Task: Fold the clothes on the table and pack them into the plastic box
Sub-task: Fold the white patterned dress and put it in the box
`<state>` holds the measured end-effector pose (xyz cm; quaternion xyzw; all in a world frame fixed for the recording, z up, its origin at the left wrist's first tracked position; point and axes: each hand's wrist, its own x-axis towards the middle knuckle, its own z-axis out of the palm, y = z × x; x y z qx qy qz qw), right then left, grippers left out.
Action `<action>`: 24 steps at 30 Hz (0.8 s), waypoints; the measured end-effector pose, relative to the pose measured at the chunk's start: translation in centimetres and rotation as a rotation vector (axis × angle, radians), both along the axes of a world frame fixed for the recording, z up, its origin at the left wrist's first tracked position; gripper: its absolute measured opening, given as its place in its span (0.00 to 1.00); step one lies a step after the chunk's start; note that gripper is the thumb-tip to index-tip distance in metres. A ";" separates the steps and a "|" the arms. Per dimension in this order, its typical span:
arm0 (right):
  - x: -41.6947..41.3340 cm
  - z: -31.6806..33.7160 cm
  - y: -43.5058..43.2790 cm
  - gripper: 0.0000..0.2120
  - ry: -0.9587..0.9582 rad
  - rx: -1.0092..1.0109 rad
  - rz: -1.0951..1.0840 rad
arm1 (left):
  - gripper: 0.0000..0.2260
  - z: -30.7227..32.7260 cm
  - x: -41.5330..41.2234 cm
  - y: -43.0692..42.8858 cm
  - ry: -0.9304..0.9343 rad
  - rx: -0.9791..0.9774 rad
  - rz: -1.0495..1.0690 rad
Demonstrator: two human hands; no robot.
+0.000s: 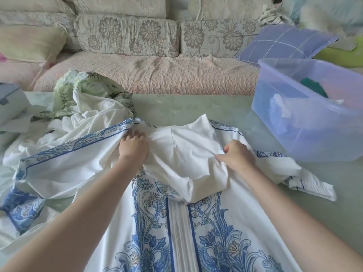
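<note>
- Nearest to us, the white garment with blue floral print (176,232) lies spread down the surface (176,107), its centre placket running toward us; we judge it is laid flat like this so its shape can be squared before any fold.
- A little further up, our left hand (133,147) rests palm down on the left shoulder area with the fingers curled into the cloth, pinning or gathering it rather than lifting it.
- Our right hand (238,155) is closed in a pinch on the white fabric near the collar; we read this as tugging the upper part smooth while the other hand anchors it.
- The right sleeve (306,183) trails out crumpled to the right and the left one spreads wide to the left, so we think the folding itself has not yet begun.
- Beyond the left shoulder, a heap holding a plain white cloth (88,118) and a green leaf-print garment (86,89) sits unfolded, touching the spread garment's edge; these look like items waiting their turn.
- Far right on the surface stands the plastic box (275,107), translucent and without a lid, well within reach.
- Inside it we can make out something dark green (312,85) and pale, folded-looking cloth (280,112); how many pieces, we cannot tell through the cloudy wall.
- Behind everything runs a sofa (137,73).
</note>
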<state>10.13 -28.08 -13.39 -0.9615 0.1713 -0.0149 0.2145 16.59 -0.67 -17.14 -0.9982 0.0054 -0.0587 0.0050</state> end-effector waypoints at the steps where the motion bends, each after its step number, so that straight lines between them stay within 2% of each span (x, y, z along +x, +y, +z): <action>1: 0.2 0.3 0.1 0.08 -0.027 -0.002 0.020 | 0.17 0.4 -0.1 -0.5 -0.038 -0.024 0.007; 3: 1.1 0.6 0.4 0.14 -0.201 -0.014 0.070 | 0.18 1.3 -0.2 -1.5 -0.139 -0.109 -0.045; 5: 2.6 0.5 0.9 0.17 -0.291 -0.085 0.223 | 0.21 2.2 0.0 -2.5 -0.153 -0.205 -0.161; 8: 5.0 -0.4 2.2 0.22 -0.179 -0.127 0.499 | 0.25 2.7 0.6 -4.3 0.112 -0.321 -0.262; 11: 7.3 -0.6 3.9 0.24 -0.056 -0.124 0.629 | 0.24 1.4 1.4 -4.6 0.301 -0.199 -0.274; 13: 8.4 -1.3 4.6 0.25 0.055 -0.175 0.648 | 0.24 0.4 1.6 -4.0 0.323 -0.136 -0.260; 16: 8.9 -3.4 4.8 0.27 0.157 -0.231 0.582 | 0.26 0.2 1.6 -3.6 0.279 -0.189 -0.212; 20: 8.5 -3.8 4.7 0.29 0.160 -0.190 0.529 | 0.27 0.9 1.5 -3.9 0.313 -0.181 -0.223; 24: 6.1 -2.9 4.9 0.28 0.062 -0.165 0.543 | 0.28 1.5 -1.3 -4.4 0.163 -0.171 -0.330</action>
